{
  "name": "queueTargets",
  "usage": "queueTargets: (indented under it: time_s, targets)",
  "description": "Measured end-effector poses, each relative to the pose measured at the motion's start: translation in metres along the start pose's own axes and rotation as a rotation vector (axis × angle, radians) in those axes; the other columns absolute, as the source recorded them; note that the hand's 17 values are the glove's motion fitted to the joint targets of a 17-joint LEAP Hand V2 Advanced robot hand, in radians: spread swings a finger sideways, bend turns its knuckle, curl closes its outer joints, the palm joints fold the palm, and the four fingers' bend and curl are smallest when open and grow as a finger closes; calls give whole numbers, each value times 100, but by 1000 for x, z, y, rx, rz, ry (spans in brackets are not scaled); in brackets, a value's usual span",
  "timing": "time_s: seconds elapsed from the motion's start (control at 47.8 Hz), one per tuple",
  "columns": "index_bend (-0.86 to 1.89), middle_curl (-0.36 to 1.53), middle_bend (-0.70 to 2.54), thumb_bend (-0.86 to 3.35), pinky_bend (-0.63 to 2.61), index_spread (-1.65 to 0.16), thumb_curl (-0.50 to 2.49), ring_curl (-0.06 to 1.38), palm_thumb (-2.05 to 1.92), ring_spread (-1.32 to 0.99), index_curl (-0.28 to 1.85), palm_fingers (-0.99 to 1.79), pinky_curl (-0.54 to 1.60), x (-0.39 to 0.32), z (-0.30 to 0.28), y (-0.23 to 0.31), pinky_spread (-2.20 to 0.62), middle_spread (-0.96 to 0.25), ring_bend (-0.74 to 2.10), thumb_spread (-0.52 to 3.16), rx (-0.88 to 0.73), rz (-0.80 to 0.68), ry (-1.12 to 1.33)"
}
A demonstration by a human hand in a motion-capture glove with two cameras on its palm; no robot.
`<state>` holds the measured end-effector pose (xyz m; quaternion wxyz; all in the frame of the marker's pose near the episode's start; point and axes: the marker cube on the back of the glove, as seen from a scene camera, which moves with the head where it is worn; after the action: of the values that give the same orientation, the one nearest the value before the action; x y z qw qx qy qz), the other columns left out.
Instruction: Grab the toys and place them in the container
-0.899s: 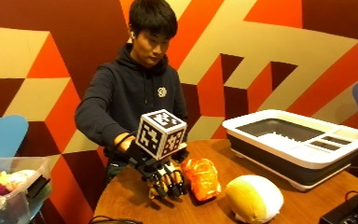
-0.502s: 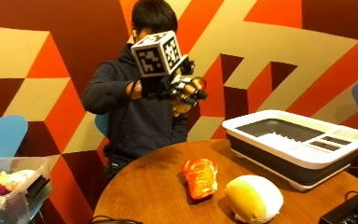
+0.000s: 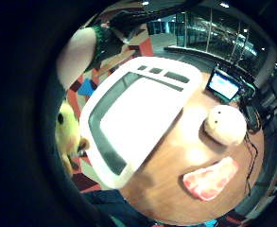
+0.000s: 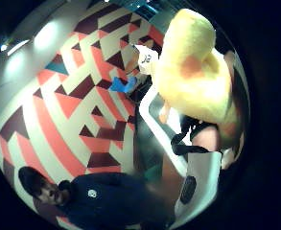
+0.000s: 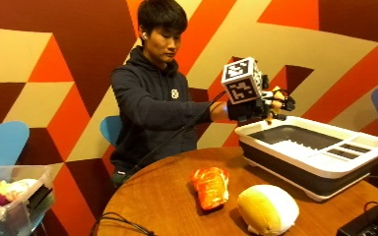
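Clenched round a yellow toy (image 4: 195, 72), my grip (image 5: 261, 105) now hangs over the near corner of the container (image 5: 320, 164), where a second ago it was down at the counter (image 5: 169, 196) edge and then raised high in front of me. So the lift is done and the carry is nearly done; what remains for this one is to let go.

From the thumb side, the yellow toy fills much of the view, soft and rounded with an orange patch, and the container's white rim runs just beneath it. From the little-finger side, the container lies open below my palm, its pale floor bare as far as I can see, and the toy shows only as a yellow edge beside the rim. I judge the toy to be above the rim's corner rather than well over the middle, so a drop from here might catch the edge; moving a little further toward 3 o'clock from my seat would make it surer.

Two toys have not moved and wait on the counter: the orange toy (image 5: 210, 187) lies near the middle, and the round yellow-and-white toy (image 5: 267, 209) sits just beside it at about 4 o'clock, both near the container's front wall but apart from it. The task is therefore about a third along, with none landed yet.
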<state>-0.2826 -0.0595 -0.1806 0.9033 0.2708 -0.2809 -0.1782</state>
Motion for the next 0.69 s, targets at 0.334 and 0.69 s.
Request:
queueTargets:
  time_s: [0.334, 0.69]
  targets:
    - [21, 24, 17, 18, 72, -20, 15, 14, 10, -8, 26, -16, 37, 54, -58, 40, 3, -1, 32, 115, -182, 70, 166]
    - [15, 25, 13, 7, 70, -28, 22, 16, 13, -4, 28, -15, 36, 170, -71, 112, 3, -2, 21, 110, -485, 275, 418]
